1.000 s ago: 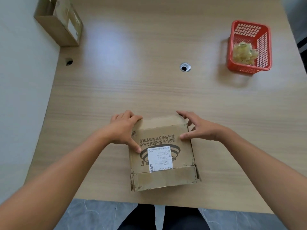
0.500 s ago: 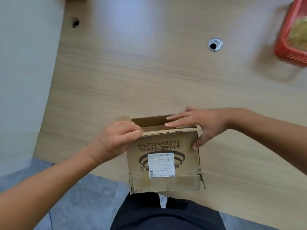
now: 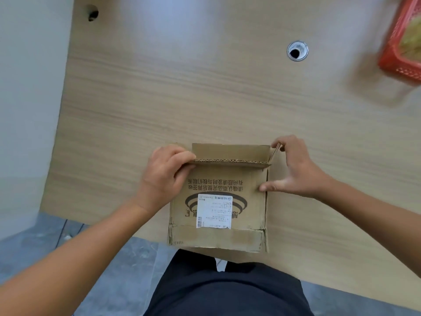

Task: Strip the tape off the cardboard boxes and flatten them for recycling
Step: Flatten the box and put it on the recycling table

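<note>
1. The cardboard box (image 3: pixel 218 190) lay closed on the bench (image 3: pixel 205 99) a second ago. Now its top is open and the far wall shows.
2. The right hand (image 3: pixel 296 169) has left the top edge. It now holds the right corner, thumb on the front.

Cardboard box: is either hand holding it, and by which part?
Both. The left hand grips the cardboard box at its far-left corner, fingers curled over the edge of its flap; the right hand pinches the far-right corner, thumb on the printed face.
</note>
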`<state>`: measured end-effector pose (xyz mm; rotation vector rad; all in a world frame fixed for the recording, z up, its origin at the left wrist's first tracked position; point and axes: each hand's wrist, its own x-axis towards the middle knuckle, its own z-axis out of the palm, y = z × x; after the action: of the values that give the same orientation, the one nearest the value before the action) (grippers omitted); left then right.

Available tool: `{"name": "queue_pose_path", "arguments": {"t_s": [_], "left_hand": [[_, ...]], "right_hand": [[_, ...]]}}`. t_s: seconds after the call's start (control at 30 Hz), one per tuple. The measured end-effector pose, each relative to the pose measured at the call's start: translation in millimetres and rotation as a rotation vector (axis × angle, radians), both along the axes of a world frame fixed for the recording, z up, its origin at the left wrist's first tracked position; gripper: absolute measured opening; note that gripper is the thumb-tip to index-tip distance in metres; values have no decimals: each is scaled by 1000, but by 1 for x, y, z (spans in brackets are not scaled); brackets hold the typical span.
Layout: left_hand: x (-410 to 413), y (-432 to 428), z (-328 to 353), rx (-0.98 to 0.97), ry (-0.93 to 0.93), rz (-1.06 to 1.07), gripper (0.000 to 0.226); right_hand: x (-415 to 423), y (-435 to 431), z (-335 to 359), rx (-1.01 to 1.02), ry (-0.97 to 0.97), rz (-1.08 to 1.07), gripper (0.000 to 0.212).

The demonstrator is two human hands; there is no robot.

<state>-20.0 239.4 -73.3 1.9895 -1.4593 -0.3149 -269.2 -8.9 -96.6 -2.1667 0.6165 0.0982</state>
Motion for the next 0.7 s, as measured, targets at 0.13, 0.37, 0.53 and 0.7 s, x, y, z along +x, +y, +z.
{"name": "queue_pose_path", "arguments": {"t_s": [0.13, 0.37, 0.53, 0.7], "left_hand": [[-12, 6, -7, 265, 210, 379, 65], [-23, 48, -53, 516, 223, 489, 82], [-39, 72, -86, 707, 53, 321, 80], [-26, 72, -82, 809, 36, 177, 127]], "right_hand": [[-16, 59, -4, -154, 63, -307, 105], [19, 161, -33, -307, 493, -345, 79], [11, 179, -48, -290, 521, -543, 88], [-6, 189, -47, -315, 685, -555, 102]]}}
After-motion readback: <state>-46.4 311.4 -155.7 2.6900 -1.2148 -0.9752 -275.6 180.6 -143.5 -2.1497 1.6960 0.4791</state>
